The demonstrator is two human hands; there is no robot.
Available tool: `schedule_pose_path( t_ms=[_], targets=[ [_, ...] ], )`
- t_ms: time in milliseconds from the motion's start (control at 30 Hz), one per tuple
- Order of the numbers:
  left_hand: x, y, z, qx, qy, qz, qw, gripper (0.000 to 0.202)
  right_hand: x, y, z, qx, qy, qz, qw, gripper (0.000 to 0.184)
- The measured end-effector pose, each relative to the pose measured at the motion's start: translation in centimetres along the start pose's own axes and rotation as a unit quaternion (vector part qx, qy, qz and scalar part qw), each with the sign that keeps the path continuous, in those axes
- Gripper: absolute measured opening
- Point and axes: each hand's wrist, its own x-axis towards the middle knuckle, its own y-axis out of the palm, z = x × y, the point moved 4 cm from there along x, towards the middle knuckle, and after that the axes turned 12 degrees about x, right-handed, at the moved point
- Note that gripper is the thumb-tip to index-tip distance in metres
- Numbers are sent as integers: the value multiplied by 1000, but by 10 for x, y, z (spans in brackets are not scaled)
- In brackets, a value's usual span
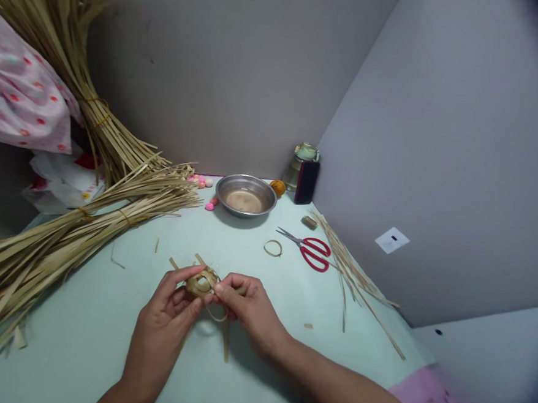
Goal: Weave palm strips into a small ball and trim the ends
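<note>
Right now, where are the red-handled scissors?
In the head view the scissors lie at the right of the table, between a small strip loop and loose strips.

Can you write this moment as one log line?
left hand: holds woven ball | right hand: pinches same ball | red scissors: lying untouched | metal bowl: behind

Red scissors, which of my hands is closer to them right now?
Right. The right hand holds the woven ball, and the red scissors lie off to its right, slightly farther forward. The left hand holds the ball's opposite side, farther from them.
</note>
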Motion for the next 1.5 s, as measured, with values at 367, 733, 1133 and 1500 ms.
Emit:
schedule_pose_path(
  t_ms=[367, 733, 1133, 1500],
  targets=[
    [8, -8, 0, -13, -35, 24, 999, 51, -4, 2, 26, -63, 39, 77, 994, 36],
    [7, 1, 7, -43, -18, 44, 998, 42, -4, -1, 19, -106, 38, 20, 993, 27],
    [1, 4, 6, -27, -20, 53, 998, 43, -3, 1, 17, -56, 24, 40, 997, 31],
    [5, -2, 2, -31, -3, 18, 999, 47, -2, 2, 13, -27, 35, 41, 998, 32]
  ],
)
